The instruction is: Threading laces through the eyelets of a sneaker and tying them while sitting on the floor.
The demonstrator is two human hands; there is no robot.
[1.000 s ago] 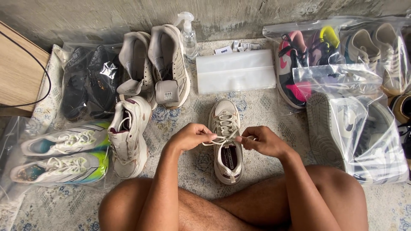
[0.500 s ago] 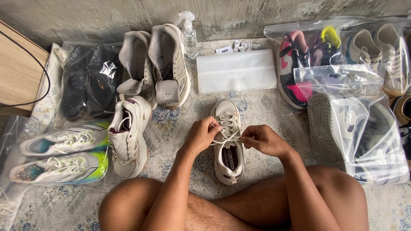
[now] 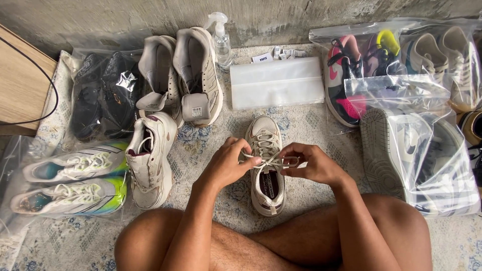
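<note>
— What's laid out around the sitter, from the left?

— A wooden board (image 3: 20, 85) with a black cable (image 3: 47, 90) over it. Then a clear bag of black shoes (image 3: 103, 95), and below it a bag of white-and-green trainers (image 3: 70, 183). Next a loose white shoe (image 3: 150, 163) on the rug (image 3: 201, 150), and behind it a beige pair (image 3: 183, 75) with tongues pulled out.

— Anything in the way of the hands?

— No, the rug between them and the other shoes is open; only the crossed legs sit close underneath.

— Packages and labels?

— A clear spray bottle (image 3: 221, 40) stands by the wall. Beside it lies a flat stack of clear bags (image 3: 276, 83), with small white tags (image 3: 281, 52) just behind. To the right, bags hold pink and yellow shoes (image 3: 351, 65), a beige pair, and a grey sole-up shoe (image 3: 396, 150).

— And the fingers?

— The sneaker (image 3: 266, 165) lies in the middle, toe toward the wall, just ahead of the knees. The left hand (image 3: 228, 165) is curled, fingertips pinching the lace (image 3: 271, 161) over the tongue. The right hand (image 3: 311, 163) is closed too, pinching the lace's other end, pulled out sideways.
</note>
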